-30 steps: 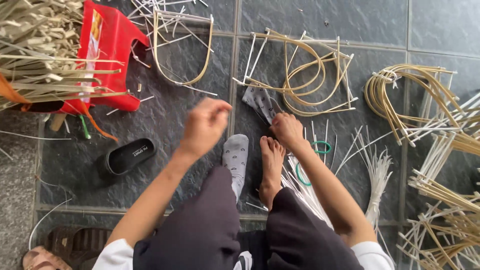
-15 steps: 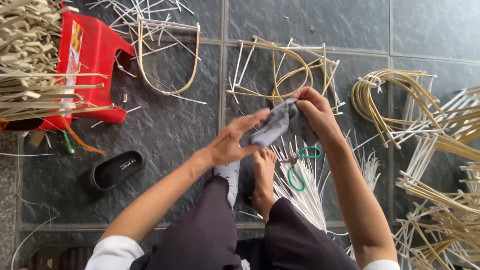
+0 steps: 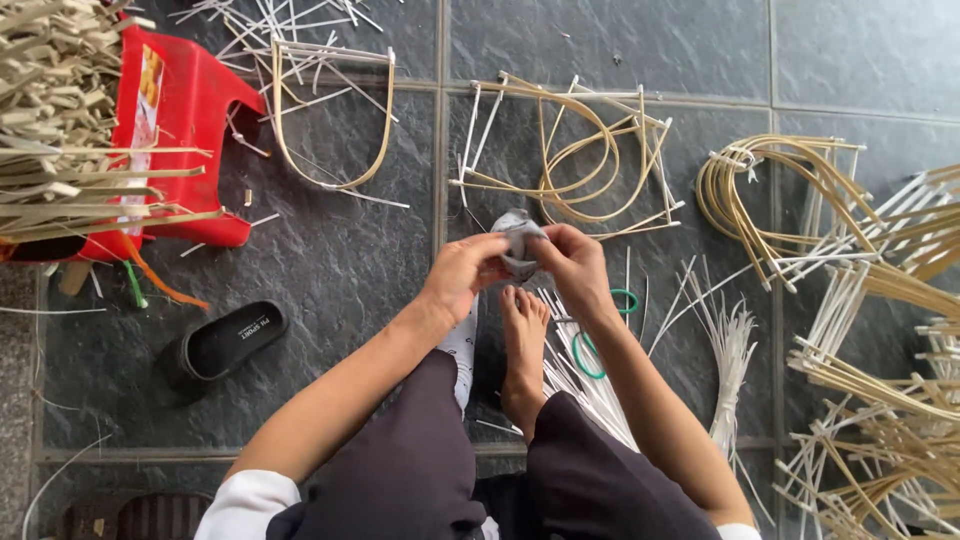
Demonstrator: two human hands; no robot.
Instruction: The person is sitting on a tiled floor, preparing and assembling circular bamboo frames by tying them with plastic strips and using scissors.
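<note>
both sets of fingers are pinched into 1 small grey fabric sock (image 3: 518,240), bunched up between them: the left hand (image 3: 462,277) grips its near edge and the right hand (image 3: 574,268) grips the other side, thumbs pressed into the cloth. the sock hangs in the air just above the toes of the bare foot (image 3: 523,345), which rests on the dark slate floor tiles (image 3: 330,260); the other foot already wears a pale patterned sock (image 3: 462,350). it looks light, soft and stretchy, likely to sag or fold shut unless held by the rim of its opening on 2 sides. just beside the bare foot lie green-handled scissors (image 3: 600,335) and a bundle of thin white cane strips (image 3: 725,350). further out are bent rattan loops (image 3: 570,150), a black slipper (image 3: 220,345) and a red plastic stool (image 3: 180,140).
</note>
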